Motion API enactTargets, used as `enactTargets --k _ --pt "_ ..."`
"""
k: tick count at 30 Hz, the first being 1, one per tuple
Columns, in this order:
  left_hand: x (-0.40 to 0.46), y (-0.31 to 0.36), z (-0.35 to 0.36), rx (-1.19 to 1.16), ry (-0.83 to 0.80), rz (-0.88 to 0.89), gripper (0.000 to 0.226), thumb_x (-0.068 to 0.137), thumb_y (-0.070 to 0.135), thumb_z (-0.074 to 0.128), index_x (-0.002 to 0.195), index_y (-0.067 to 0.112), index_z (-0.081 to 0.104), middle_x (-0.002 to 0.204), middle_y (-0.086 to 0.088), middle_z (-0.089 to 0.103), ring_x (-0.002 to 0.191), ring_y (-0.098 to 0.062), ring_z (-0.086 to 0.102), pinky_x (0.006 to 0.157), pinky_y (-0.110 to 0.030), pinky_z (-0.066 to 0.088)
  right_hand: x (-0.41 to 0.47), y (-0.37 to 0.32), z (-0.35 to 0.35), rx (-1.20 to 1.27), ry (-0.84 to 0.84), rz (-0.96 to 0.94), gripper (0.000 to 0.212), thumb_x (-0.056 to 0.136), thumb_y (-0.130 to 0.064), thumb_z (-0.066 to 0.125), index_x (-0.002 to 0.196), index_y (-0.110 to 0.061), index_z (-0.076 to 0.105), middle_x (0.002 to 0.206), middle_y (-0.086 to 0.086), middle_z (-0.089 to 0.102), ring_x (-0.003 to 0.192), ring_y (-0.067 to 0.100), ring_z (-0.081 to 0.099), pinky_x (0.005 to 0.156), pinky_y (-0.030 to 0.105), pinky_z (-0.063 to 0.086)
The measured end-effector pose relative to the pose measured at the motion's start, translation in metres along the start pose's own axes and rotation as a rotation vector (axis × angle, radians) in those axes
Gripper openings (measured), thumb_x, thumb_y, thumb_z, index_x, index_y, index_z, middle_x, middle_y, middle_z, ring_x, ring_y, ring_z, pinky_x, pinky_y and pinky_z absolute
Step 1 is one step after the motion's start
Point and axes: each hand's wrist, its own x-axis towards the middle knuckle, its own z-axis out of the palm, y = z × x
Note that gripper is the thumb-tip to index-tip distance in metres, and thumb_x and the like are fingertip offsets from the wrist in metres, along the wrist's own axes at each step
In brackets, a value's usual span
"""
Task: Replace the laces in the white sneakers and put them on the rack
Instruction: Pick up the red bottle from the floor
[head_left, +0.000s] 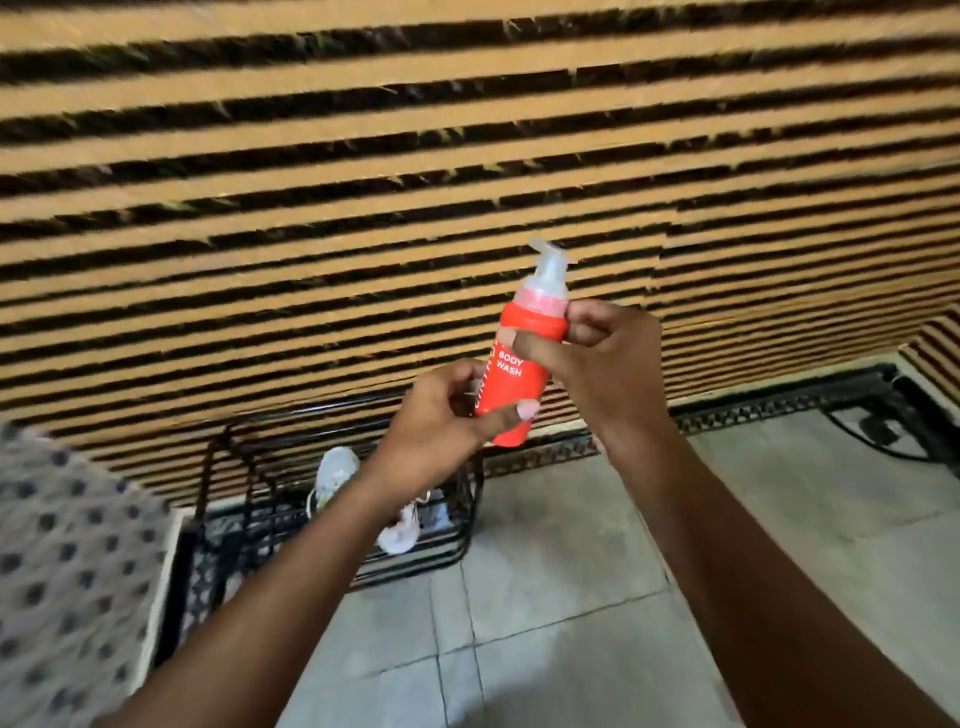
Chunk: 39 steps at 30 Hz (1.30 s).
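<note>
Cloth: one spotted grey fabric (62, 571) filled the near left corner, blurred.
Floor: pale grey tiles (545, 597) with thin dark joints lay under both forearms.
Hands: two, both raised in front of the wall.
Left hand: the left hand (436, 415) grasped the lower part of the bottle, thumb across its front.
Right hand: the right hand (597, 353) pinched the bottle's shoulder just under the pump, fingers curled.
Bottle: one red bottle (519, 364) marked BODY WASH, long axis near upright, tilted slightly right, clear pump (548, 265) pointing up.
Rack: one black wire rack (337, 519) stood on the floor against the wall, below the left hand.
Sneakers: two white sneakers (335, 473) sat in the rack, partly hidden by the left forearm; one showed toe toward the wall, the other toe toward the camera; laces too blurred to judge.
Border: a black patterned strip (779, 405) ran along the foot of the wall.
Wall: tan and dark horizontal stripes (363, 156) covered the far wall, turning a corner at right.
</note>
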Motion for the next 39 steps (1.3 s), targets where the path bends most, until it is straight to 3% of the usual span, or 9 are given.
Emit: enactTargets --k 6,9,18,23,26,30,34,36,39 --pt "-0.072 0.025 -0.052 -0.078 0.157 -0.046 0.042 0.084 0.021 0.086 0.121 0.009 0.07 0.113 -0.003 0.078 0.106 -0.02 0.074 0.097 -0.043 0.059 -0.041 -0.062 0.05 -0.02 -0.163 -0.065 0.034 0.063 -0.017 0.096 0.082 -0.004 0.071 0.075 0.004 0.077 0.071 0.025 0.076 0.067 0.046 0.063" --pt "-0.109 0.024 -0.086 -0.088 0.233 -0.045 0.041 0.085 0.021 0.085 0.12 0.009 0.069 0.112 -0.004 0.078 0.104 -0.021 0.074 0.097 -0.047 0.059 -0.066 -0.077 0.089 0.03 -0.254 -0.055 0.034 0.065 -0.008 0.095 0.09 -0.009 0.072 0.084 0.0 0.079 0.076 0.018 0.077 0.071 0.037 0.063" --pt "-0.208 -0.007 -0.23 -0.114 0.398 -0.034 0.05 0.082 0.024 0.088 0.125 0.011 0.066 0.116 -0.005 0.077 0.11 -0.023 0.073 0.1 -0.051 0.057 -0.15 -0.116 0.247 0.102 -0.446 -0.059 0.049 0.064 -0.001 0.094 0.103 -0.016 0.069 0.097 0.002 0.078 0.089 0.017 0.077 0.077 0.036 0.063" --pt "-0.269 -0.038 -0.318 -0.083 0.521 -0.054 0.051 0.085 0.018 0.086 0.131 0.011 0.065 0.117 -0.005 0.077 0.109 -0.023 0.073 0.1 -0.046 0.058 -0.2 -0.123 0.348 0.086 -0.541 -0.03 0.05 0.06 0.002 0.095 0.104 -0.005 0.071 0.096 0.003 0.078 0.09 0.016 0.077 0.079 0.035 0.062" --pt "-0.299 -0.062 -0.365 -0.111 0.58 -0.108 0.054 0.079 0.022 0.09 0.128 0.012 0.067 0.114 -0.006 0.077 0.106 -0.025 0.074 0.096 -0.048 0.059 -0.225 -0.125 0.407 0.017 -0.597 -0.054 0.051 0.058 0.0 0.096 0.1 -0.008 0.07 0.095 -0.004 0.076 0.087 0.006 0.075 0.075 0.023 0.06" --pt "-0.329 -0.088 -0.425 -0.107 0.648 -0.164 0.048 0.077 0.006 0.09 0.12 0.005 0.069 0.111 -0.005 0.078 0.103 -0.02 0.074 0.091 -0.031 0.058 -0.26 -0.122 0.481 -0.008 -0.72 -0.087 0.056 0.057 0.0 0.096 0.099 -0.023 0.065 0.09 -0.016 0.071 0.083 -0.009 0.071 0.07 0.011 0.055" --pt "-0.36 -0.108 -0.467 -0.12 0.773 -0.201 0.051 0.065 0.023 0.092 0.113 0.019 0.073 0.104 0.004 0.079 0.099 -0.015 0.075 0.086 -0.03 0.058 -0.286 -0.107 0.543 -0.017 -0.805 -0.079 0.061 0.057 0.005 0.095 0.097 -0.025 0.061 0.093 -0.027 0.065 0.087 -0.015 0.067 0.077 0.009 0.054" --pt "-0.373 -0.122 -0.484 -0.079 0.858 -0.212 0.044 0.062 0.028 0.089 0.103 0.035 0.075 0.101 0.012 0.079 0.097 -0.011 0.075 0.086 -0.028 0.059 -0.298 -0.093 0.571 -0.018 -0.874 -0.07 0.061 0.059 0.002 0.095 0.102 -0.026 0.063 0.1 -0.022 0.069 0.096 -0.009 0.069 0.084 0.016 0.056" --pt "-0.391 -0.146 -0.504 -0.001 0.945 -0.245 0.044 0.071 0.01 0.09 0.093 0.043 0.072 0.097 0.024 0.076 0.09 -0.006 0.074 0.079 -0.025 0.058 -0.314 -0.069 0.606 -0.059 -0.964 -0.048 0.063 0.062 -0.001 0.095 0.118 -0.01 0.066 0.115 -0.002 0.072 0.105 -0.004 0.068 0.093 0.024 0.057"
